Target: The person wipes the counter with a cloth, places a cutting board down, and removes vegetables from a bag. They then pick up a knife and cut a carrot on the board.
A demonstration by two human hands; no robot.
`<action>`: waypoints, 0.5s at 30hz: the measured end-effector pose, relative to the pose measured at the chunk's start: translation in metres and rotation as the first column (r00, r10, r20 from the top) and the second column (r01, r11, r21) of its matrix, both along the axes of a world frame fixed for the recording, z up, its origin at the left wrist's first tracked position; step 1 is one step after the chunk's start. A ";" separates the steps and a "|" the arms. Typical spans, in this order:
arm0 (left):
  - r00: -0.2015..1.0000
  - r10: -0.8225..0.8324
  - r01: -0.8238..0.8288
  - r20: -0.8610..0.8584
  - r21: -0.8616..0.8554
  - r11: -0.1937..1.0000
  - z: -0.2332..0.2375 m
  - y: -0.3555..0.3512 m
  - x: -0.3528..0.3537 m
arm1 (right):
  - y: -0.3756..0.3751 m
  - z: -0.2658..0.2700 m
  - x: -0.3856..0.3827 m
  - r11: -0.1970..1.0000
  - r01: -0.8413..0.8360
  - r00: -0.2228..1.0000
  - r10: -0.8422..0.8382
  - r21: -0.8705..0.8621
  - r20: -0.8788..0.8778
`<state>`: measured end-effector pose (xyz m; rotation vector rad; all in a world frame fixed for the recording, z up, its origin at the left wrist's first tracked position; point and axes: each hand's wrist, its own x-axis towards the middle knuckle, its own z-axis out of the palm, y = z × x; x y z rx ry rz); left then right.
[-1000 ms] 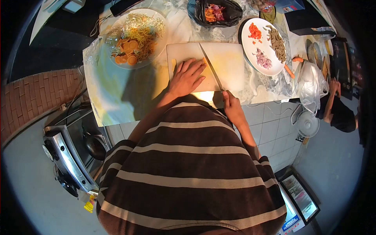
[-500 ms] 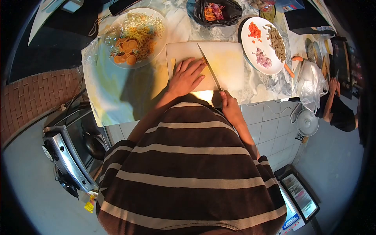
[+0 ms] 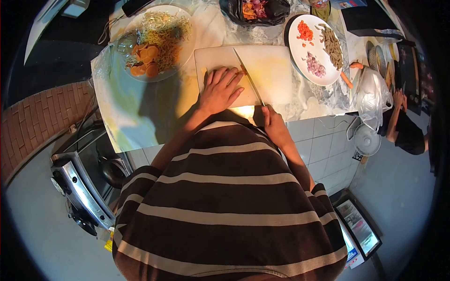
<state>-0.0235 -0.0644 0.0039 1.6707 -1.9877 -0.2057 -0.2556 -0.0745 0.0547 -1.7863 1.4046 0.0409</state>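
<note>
A long-bladed knife [image 3: 249, 78] lies slantwise over the white cutting board [image 3: 277, 61], its tip toward the far edge. My right hand [image 3: 275, 125] is closed round the handle at the board's near edge. To the left of the blade, my left hand [image 3: 219, 90] rests palm down, its fingers bent a little with small gaps between them. Its fingertips press at a small orange-brown food piece [image 3: 244, 70] beside the blade; most of what lies under them is hidden. Yellowish stains mark the board.
On the left stands a plate [image 3: 183, 65] of sliced carrots and shredded vegetables. A white plate [image 3: 333, 77] at right bears chopped red and purple bits and brown strips. Behind is a black bag [image 3: 276, 15] of scraps. A plastic bag [image 3: 372, 96] hangs at right, near another person's hand [image 3: 399, 100].
The view has shifted slightly, so the table's things sit a little further left and up. Both hands and the knife keep nearly the same places on the board.
</note>
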 end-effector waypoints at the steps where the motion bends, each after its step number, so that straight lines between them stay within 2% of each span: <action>1: 1.000 -0.013 0.013 0.004 0.007 1.000 0.001 -0.001 0.001 | 0.000 -0.002 -0.001 1.000 0.009 1.000 -0.009 0.007 0.023; 8: 0.999 -0.027 0.028 -0.032 0.034 0.999 -0.006 0.000 0.000 | 0.005 -0.005 0.001 0.999 0.045 0.997 -0.045 0.008 0.070; 15: 0.998 -0.023 0.023 -0.060 0.003 1.000 0.003 -0.002 -0.003 | 0.006 -0.004 0.002 0.998 0.060 0.998 -0.060 0.037 -0.001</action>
